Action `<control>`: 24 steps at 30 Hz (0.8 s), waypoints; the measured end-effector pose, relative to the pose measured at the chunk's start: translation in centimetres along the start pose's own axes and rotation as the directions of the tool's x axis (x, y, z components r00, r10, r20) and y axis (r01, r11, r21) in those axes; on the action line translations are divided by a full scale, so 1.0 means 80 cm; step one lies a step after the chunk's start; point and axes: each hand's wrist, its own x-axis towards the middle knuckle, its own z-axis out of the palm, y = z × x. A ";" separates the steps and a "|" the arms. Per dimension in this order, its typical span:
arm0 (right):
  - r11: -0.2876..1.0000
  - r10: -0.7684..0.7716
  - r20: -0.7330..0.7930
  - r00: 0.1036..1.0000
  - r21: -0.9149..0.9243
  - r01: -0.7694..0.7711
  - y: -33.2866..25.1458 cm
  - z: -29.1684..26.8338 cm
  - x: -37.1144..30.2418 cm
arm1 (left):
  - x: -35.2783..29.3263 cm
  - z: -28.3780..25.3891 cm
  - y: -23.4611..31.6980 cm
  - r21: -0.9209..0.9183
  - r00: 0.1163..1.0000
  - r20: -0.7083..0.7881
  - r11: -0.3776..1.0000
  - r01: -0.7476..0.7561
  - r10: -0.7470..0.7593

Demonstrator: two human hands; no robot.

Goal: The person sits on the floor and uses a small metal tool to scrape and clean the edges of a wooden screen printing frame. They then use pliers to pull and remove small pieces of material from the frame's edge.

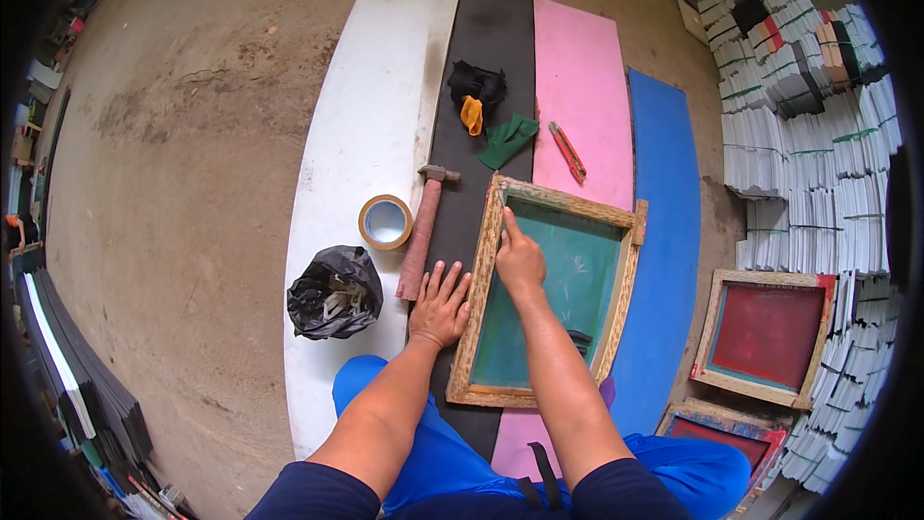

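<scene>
A screen-printing frame (552, 279) with rough wooden sides and green mesh lies in front of me, slightly turned. My right hand (521, 262) is over its far left corner. The index finger is stretched out and touches the inner edge there; the other fingers are curled, with nothing seen in them. My left hand (442, 309) lies flat, fingers spread, on the black sheet (486, 29) beside the frame's left side. Just beyond it rests a hammer (422, 231) with a wrapped handle. A tape roll (385, 222) sits left of the hammer.
A black plastic bag (335, 293) of scraps stands on the white sheet (356, 87). Black cloth (478, 85), green cloth (508, 141) and a red cutter (568, 152) lie beyond the frame. Pink (582, 67) and blue (664, 183) sheets extend right. Red-mesh frames (767, 335) and paper stacks (808, 154) stand at right.
</scene>
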 end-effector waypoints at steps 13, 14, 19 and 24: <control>0.995 -0.063 -0.009 0.998 0.082 0.063 0.013 0.005 0.012 | -0.001 0.001 -0.002 0.022 1.000 0.003 1.000 0.014 -0.014; 0.995 -0.094 -0.018 0.995 0.020 0.094 0.019 0.010 0.013 | 0.000 0.000 -0.001 0.022 1.000 0.006 1.000 0.012 -0.012; 0.972 -0.214 -0.147 0.966 0.065 0.225 0.030 0.028 0.031 | 0.002 -0.003 0.003 0.010 1.000 0.011 1.000 -0.001 0.001; 0.975 -0.090 -0.025 0.996 0.202 0.094 0.001 -0.002 0.037 | -0.001 -0.007 0.002 -0.034 1.000 -0.005 0.999 0.008 -0.008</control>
